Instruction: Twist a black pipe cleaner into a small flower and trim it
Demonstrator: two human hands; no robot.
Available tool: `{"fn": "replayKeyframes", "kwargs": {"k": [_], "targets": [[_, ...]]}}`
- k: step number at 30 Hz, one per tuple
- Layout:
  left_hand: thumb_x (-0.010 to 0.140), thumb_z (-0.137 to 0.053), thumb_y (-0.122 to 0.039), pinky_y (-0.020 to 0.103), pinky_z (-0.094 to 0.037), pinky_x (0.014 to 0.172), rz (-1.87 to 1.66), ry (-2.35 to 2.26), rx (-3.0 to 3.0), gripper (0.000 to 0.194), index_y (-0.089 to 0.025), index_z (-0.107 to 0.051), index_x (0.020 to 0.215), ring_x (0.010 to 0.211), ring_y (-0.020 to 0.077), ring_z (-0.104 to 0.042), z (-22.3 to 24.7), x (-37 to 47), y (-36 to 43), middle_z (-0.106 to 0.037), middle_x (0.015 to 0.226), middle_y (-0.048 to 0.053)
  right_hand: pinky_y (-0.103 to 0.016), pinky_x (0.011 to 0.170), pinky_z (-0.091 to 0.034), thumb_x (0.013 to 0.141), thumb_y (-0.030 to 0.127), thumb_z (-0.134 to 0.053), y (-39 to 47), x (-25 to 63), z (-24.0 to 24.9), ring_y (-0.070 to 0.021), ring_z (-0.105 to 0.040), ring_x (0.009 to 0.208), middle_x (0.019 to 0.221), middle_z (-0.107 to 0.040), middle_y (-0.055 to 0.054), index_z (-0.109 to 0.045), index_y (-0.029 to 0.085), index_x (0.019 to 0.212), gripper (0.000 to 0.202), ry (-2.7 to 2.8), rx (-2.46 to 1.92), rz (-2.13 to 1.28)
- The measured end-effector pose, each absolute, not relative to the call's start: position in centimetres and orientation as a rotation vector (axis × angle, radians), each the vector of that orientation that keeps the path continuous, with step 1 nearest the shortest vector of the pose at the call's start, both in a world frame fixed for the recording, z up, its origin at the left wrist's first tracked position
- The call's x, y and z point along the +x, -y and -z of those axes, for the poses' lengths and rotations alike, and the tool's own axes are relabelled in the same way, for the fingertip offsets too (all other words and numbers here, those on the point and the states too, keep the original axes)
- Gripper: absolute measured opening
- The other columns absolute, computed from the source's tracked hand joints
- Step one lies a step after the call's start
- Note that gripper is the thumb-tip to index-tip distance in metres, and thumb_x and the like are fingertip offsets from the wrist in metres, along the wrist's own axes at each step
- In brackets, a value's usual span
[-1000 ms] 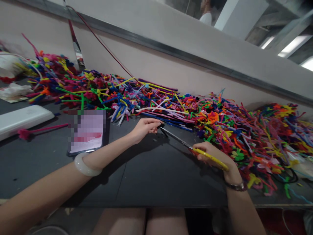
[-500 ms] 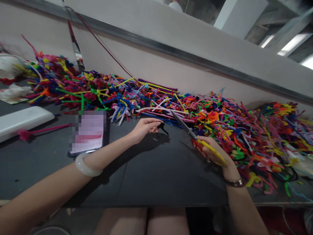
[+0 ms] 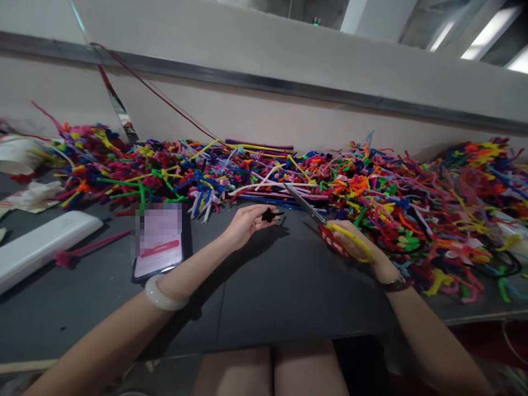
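Note:
My left hand [image 3: 246, 225] pinches a small black pipe cleaner piece [image 3: 269, 215], bunched like a little star or flower, just above the dark tabletop [image 3: 264, 291]. In my right hand [image 3: 346, 242] is a pair of scissors [image 3: 307, 204] with yellow and red handles. Its blades look closed and point up and left toward the heap, apart from the black piece. Beyond both hands lies a long heap of colourful pipe cleaners [image 3: 358, 190], some straight, others twisted into flower shapes.
On the left a phone [image 3: 160, 250] lies face up beside a pink pipe cleaner flower [image 3: 65, 258] and a long white case [image 3: 45, 245]. Crumpled tissue [image 3: 41, 193] and a white cup-like container [image 3: 18, 155] are further back. A pale wall panel [image 3: 256, 118] stands behind the heap.
The black piece has turned in my left fingers, showing its star-like shape. My right hand still holds the scissors, almost in place. The whole view has tilted slightly.

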State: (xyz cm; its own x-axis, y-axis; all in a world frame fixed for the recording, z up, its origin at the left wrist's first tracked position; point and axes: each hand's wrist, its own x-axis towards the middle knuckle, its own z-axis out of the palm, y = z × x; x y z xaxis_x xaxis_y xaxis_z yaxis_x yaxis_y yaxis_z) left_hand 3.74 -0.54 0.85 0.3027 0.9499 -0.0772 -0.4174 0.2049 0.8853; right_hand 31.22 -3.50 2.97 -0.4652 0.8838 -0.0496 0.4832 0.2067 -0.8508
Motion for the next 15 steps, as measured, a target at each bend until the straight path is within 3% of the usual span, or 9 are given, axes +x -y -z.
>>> {"fn": "replayKeyframes", "kwargs": {"k": [6,11,15], "targets": [[0.077,-0.049,-0.034,0.036,-0.044,0.086,-1.037,-0.651,0.792,0.032,-0.009,-0.064,0.092,0.088,0.0226,-0.062,-1.07,3.69,0.46,-0.066,0.095,0.013,-0.022,0.042,-0.036,0.077,0.062,-0.035,2.88,31.73,-2.62,-0.0111,-0.043,0.049,0.06,-0.049,-0.001,-0.051,0.016,0.076,0.049,2.08,-1.201,-1.086],[0.071,-0.048,-0.019,0.036,-0.043,0.088,-1.015,-0.65,0.83,0.034,-0.007,-0.06,0.101,0.091,0.0227,-0.061,-1.26,3.67,0.69,-0.065,0.1,0.015,-0.023,0.048,-0.038,0.078,0.061,-0.034,2.48,32.11,-2.11,-0.0128,-0.047,0.054,0.063,-0.052,-0.003,-0.052,0.015,0.074,0.049,2.058,-1.222,-1.021],[0.066,-0.053,-0.011,0.035,-0.043,0.086,-1.019,-0.655,0.884,0.038,-0.007,-0.059,0.104,0.095,0.0243,-0.059,-1.11,3.75,0.76,-0.061,0.108,0.017,-0.021,0.042,-0.035,0.077,0.061,-0.036,2.65,31.96,-2.26,-0.0104,-0.044,0.047,0.059,-0.05,-0.001,-0.051,0.015,0.074,0.049,2.028,-1.209,-1.111]]}}
